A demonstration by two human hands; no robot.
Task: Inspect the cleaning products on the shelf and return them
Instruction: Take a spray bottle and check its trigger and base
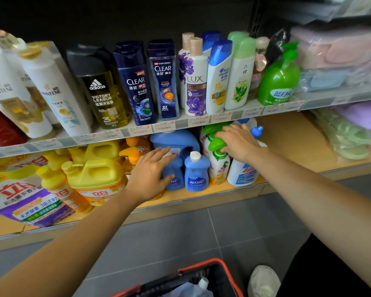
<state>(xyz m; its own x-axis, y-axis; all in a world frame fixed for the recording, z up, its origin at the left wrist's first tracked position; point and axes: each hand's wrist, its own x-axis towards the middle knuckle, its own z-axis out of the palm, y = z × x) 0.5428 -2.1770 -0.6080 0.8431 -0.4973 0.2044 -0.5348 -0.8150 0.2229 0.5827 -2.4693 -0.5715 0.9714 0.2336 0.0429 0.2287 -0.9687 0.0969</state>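
Reach into lower shelf [287,151]: left hand [150,172] spread loosely, fingers touching blue detergent bottle [177,170]; right hand [236,140] curled round green-triggered spray bottle [220,166], probably liquid-heavy, stiff, slick, best gripped at neck.

There are two CLEAR bottles [135,82] [165,80] and one adidas bottle [101,91]. Lower down: two small blue bottles [196,172] [176,168], two yellow jugs [101,171] [99,149], two green-topped spray bottles [219,166] [210,127], two hands [150,174] [238,140].

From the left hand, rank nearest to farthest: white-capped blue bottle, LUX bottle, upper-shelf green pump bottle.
1. White-capped blue bottle, lower shelf, just right of the left hand.
2. LUX bottle, upper shelf, above.
3. Green pump bottle, upper shelf, far right.
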